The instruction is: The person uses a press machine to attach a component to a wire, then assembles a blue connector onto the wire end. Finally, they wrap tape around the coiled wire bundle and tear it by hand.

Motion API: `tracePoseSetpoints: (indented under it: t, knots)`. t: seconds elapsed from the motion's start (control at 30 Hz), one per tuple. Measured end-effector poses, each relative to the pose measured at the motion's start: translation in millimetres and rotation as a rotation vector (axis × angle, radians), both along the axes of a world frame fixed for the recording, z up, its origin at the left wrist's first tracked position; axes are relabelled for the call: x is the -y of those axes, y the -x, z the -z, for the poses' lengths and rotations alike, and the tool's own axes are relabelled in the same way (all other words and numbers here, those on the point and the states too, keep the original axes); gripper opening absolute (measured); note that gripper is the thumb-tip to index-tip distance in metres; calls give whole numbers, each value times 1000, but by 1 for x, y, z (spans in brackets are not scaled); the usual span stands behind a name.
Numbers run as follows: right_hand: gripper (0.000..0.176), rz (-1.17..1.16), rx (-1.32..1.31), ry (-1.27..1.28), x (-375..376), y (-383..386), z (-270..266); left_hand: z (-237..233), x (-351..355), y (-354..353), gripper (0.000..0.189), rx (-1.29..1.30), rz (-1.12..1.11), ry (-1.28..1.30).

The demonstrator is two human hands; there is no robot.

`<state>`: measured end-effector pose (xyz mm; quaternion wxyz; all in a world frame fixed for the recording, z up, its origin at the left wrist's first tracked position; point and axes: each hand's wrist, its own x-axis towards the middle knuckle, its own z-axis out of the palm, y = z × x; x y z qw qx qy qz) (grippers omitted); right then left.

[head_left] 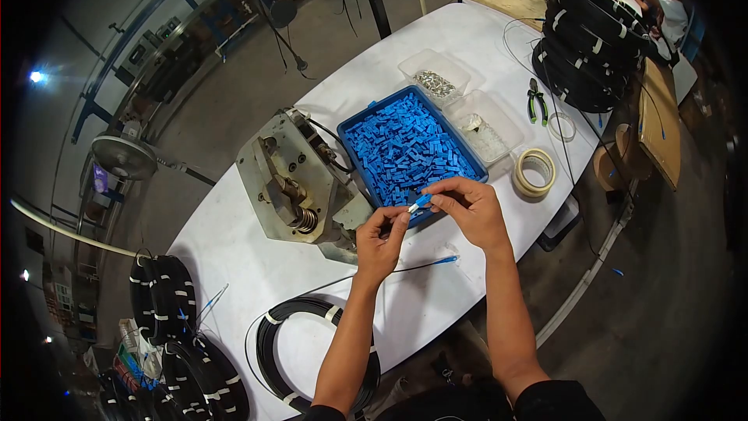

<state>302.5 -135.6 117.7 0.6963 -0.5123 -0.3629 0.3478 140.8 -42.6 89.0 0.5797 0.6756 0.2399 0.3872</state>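
Observation:
My left hand (379,243) pinches a small white connector end (412,209) between thumb and fingertips. Against it, the thumb and forefinger of my right hand (471,209) grip a small blue connector housing (423,200). The two pieces meet just over the near edge of a blue tray (352,162) filled with similar blue housings (405,144). Below my hands lies a coil of black cable (269,355), bound with white tape, and a thin cable with a blue tip (446,260) runs across the table. Whether the white piece is attached to a cable is hidden by my fingers.
A metal press-like fixture (261,179) stands left of the tray. Clear plastic boxes (444,62) with small parts, a tape roll (534,172) and green-handled pliers (536,101) sit behind and right. Stacked cable coils (584,54) rise at the far right; more coils (162,300) are at left.

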Motion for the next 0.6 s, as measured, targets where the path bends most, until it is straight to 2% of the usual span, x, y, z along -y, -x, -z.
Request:
tracePoseSetpoints:
  t: [0.3, 0.37, 0.6]
  knots:
    - [22, 68, -86, -95, -2, 6, 0, 7, -4, 2, 16, 99, 39, 61]
    - [25, 75, 68, -115, -1, 8, -2, 6, -5, 3, 18, 148, 53, 65]
    - [31, 23, 142, -141, 2, 21, -13, 16, -8, 4, 19, 195, 37, 37]
